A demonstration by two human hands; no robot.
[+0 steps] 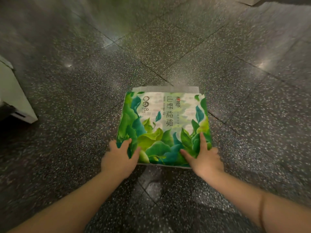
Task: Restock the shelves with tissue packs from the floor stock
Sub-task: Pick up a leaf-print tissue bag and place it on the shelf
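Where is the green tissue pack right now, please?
In the head view the green tissue pack sits just right of centre over the dark speckled floor, with the left hand and right hand holding its near corners.

Dark speckled floor (168, 47) — glossy tiles

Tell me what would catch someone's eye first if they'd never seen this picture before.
The bright green leaf-printed tissue pack stands out at once, in the middle of the view against the dark speckled floor. Both hands take it at its near corners: the left hand curls round the left corner, the right hand at the right corner with fingers spread on top. A white fixture sits at the left edge.
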